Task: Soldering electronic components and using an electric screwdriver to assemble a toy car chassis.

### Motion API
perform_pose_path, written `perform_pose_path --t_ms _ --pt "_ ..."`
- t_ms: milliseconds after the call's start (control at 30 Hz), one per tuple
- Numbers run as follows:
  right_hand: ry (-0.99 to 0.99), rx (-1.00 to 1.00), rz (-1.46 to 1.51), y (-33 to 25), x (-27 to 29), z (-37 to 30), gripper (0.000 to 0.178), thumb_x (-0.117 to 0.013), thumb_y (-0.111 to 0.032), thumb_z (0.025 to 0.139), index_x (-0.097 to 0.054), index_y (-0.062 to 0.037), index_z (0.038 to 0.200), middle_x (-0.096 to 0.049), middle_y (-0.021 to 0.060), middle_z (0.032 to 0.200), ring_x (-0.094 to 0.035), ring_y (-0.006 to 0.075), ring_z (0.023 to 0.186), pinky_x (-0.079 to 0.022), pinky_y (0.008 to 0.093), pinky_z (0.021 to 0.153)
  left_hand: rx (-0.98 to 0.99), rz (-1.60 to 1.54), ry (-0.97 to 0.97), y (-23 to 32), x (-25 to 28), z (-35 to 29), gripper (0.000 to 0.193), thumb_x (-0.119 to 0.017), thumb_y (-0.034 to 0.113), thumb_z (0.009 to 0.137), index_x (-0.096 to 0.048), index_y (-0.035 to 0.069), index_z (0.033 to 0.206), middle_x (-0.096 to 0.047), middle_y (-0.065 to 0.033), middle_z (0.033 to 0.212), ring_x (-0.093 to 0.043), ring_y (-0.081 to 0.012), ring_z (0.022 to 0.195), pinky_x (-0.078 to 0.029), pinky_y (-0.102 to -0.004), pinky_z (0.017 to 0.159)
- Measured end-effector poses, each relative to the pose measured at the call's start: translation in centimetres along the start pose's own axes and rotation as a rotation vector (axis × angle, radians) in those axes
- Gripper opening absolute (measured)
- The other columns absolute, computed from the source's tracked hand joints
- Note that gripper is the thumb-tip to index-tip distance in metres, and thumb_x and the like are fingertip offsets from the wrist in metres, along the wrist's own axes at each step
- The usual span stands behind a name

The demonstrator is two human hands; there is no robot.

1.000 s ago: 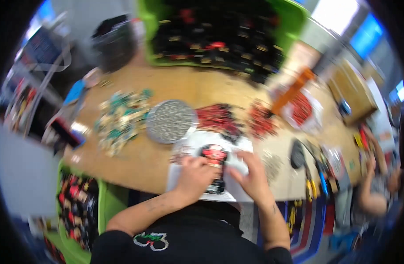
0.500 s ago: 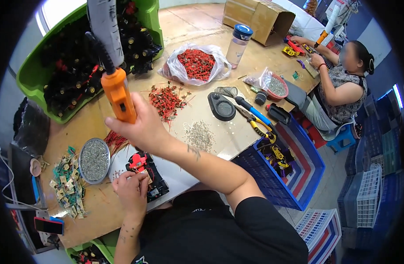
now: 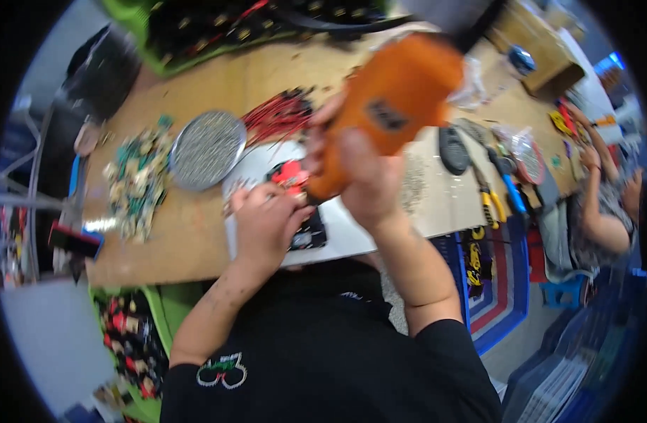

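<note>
In my right hand (image 3: 369, 176) is an orange electric screwdriver (image 3: 401, 92), slanted, with its narrow end down at the fingertips of my left hand (image 3: 263, 218). Those left fingers are bent and close together over a black-and-red plastic assembly (image 3: 311, 236); what they pinch is hidden. The assembly lies on a white sheet (image 3: 348, 225) on the table, its red part (image 3: 288, 175) showing between my hands. Left of the sheet stands a round metal dish (image 3: 209, 149) full of small screws. Red wires (image 3: 278, 116) with dark ends lie behind.
Circuit boards with green wires (image 3: 137, 180) are piled on the left. A green crate (image 3: 154, 53) of black parts stands at the back. Pliers (image 3: 489, 201) and a blue-handled tool (image 3: 510, 187) lie right, above a blue crate (image 3: 503, 324). A co-worker (image 3: 598, 211) sits far right.
My right hand has brought the screwdriver down from above the table to the assembly beside my left hand. My view has swung, so the scene sits differently. The left hand stays at the assembly.
</note>
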State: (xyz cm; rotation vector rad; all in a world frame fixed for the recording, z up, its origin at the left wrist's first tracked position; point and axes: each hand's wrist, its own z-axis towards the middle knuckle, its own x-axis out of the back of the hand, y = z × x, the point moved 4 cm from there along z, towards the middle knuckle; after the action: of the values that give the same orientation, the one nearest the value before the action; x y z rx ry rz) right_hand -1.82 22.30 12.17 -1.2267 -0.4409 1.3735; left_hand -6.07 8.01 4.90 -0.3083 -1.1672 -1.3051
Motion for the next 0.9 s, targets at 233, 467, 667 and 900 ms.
perform_pose_path --t_ms 233,467,667,900 --pt "-0.196 0.056 0.018 -0.4 -0.8 -0.6 0.053 -0.058 -0.049 0.09 -0.049 0.0005 0.104 -0.049 0.0076 0.079 -0.051 0.0155 0.066 -0.043 0.0277 0.056 -0.027 0.011 0.035 0.0 0.0 -0.9 0.015 -0.073 0.02 0.078 -0.062 0.014 0.086 -0.067 0.0034 0.079 -0.057 -0.0182 0.091 -0.031 -0.0433 0.083" --pt "-0.065 0.049 -0.075 0.2 -1.6 -1.7 0.05 -0.057 -0.048 0.091 -0.05 -0.0013 0.107 -0.05 0.0064 0.079 -0.051 0.0149 0.066 -0.044 0.0288 0.059 -0.034 -0.042 0.018 -0.7 0.0 -1.6 0.013 -0.068 0.018 0.081 -0.061 0.013 0.09 -0.068 0.003 0.083 -0.058 -0.0174 0.092 -0.031 -0.0425 0.085" --pt "0.024 0.077 0.047 0.8 -2.3 -2.3 0.039 -0.069 -0.025 0.085 -0.054 0.0029 0.107 -0.056 0.0056 0.077 -0.057 0.0119 0.067 -0.046 0.0238 0.058 -0.005 -0.123 0.017 -0.9 0.3 -1.9 0.014 -0.064 0.013 0.083 -0.061 0.013 0.096 -0.068 0.0025 0.084 -0.059 -0.0182 0.094 -0.031 -0.0414 0.086" --pt "-0.004 0.016 0.007 0.7 -2.6 -2.3 0.039 -0.07 -0.028 0.083 -0.055 0.0012 0.103 -0.056 0.0049 0.076 -0.057 0.0119 0.067 -0.046 0.0239 0.057 0.027 -0.149 -0.013 -1.3 0.0 -2.3 0.017 -0.059 0.01 0.083 -0.061 0.013 0.099 -0.068 0.0012 0.087 -0.059 -0.0197 0.096 -0.031 -0.0426 0.089"
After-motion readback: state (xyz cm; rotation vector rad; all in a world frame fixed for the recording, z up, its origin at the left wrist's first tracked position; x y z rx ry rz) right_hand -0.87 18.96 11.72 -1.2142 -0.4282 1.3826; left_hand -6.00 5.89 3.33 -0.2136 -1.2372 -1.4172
